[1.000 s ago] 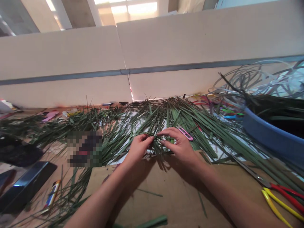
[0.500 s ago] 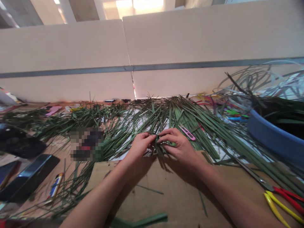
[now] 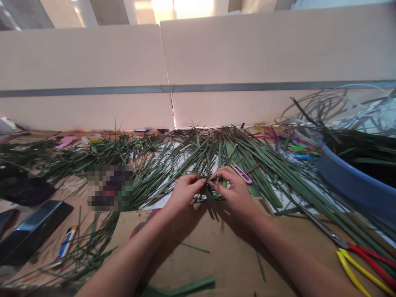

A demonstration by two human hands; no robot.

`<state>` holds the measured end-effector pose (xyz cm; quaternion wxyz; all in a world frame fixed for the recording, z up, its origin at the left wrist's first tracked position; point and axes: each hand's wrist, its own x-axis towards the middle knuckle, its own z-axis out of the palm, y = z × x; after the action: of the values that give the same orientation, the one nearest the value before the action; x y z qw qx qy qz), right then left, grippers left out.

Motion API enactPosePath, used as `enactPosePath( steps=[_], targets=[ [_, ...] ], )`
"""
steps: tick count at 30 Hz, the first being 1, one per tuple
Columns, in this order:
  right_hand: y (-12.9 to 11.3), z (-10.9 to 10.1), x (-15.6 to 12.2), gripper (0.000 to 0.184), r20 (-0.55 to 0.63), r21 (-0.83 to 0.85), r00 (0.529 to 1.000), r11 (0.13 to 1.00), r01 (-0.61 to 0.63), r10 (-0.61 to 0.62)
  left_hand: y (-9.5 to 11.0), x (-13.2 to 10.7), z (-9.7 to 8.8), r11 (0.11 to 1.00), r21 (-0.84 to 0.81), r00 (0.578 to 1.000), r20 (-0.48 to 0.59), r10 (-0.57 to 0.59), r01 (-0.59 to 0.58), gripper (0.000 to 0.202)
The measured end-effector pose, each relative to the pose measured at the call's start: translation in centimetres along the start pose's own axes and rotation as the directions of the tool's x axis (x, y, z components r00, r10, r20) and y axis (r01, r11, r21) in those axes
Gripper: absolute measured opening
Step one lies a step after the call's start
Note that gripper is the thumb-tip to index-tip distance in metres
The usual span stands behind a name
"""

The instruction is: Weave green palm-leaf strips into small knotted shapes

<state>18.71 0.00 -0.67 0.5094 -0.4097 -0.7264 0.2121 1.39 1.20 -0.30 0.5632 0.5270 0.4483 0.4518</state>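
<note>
Both my hands meet at the middle of the table over a spread of long green leaf strips [image 3: 198, 159]. My left hand [image 3: 185, 192] is closed, thumb and fingers pinching a thin strip. My right hand [image 3: 234, 190] is closed too, its fingertips pinching the same strip [image 3: 208, 180] just to the right, so the fingertips almost touch. Under my wrists lies a brown cardboard sheet [image 3: 216, 251]. A small pink clipper [image 3: 241, 173] rests on the strips right behind my right hand.
A blue tub [image 3: 349, 181] full of dark strips stands at the right. Scissors with red and yellow handles [image 3: 355, 255] lie at the front right. A black phone [image 3: 34, 229] and a lighter [image 3: 65, 245] lie at the left. A beige partition [image 3: 167, 78] closes the far edge.
My fingertips have drawn closer together on the strip and both hands have shifted slightly. The view has shifted a little.
</note>
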Motion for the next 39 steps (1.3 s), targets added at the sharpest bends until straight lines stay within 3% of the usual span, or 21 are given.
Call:
enactPosePath(
  steps=[12,19,25,31,39],
  targets=[
    [0.4,0.6,-0.2,0.011,-0.097,0.101,0.988,0.989,-0.108,0.117,1.0,-0.9,0.6,0.998,0.004,0.997,0.048,0.066,-0.066,0.01],
    [0.5,0.3,0.0,0.014,-0.043,0.235,0.972,0.948,-0.215,0.231,0.9,-0.8,0.4,0.998,0.004,0.996,0.064,0.054,-0.055,0.011],
    [1.3,0.5,0.1,0.017,0.036,0.388,0.942,0.864,-0.322,0.335,0.4,-0.7,0.1,0.997,0.043,0.995,0.074,0.067,-0.071,0.009],
    [1.8,0.6,0.1,0.021,0.094,0.361,0.919,0.848,-0.389,0.382,0.1,-0.7,-0.1,0.993,0.062,0.991,0.094,0.091,-0.097,0.01],
    [0.6,0.6,0.3,0.022,0.115,0.391,0.919,0.833,-0.392,0.378,0.0,-0.5,-0.1,0.99,0.078,0.988,0.112,0.109,-0.118,0.007]
  ],
)
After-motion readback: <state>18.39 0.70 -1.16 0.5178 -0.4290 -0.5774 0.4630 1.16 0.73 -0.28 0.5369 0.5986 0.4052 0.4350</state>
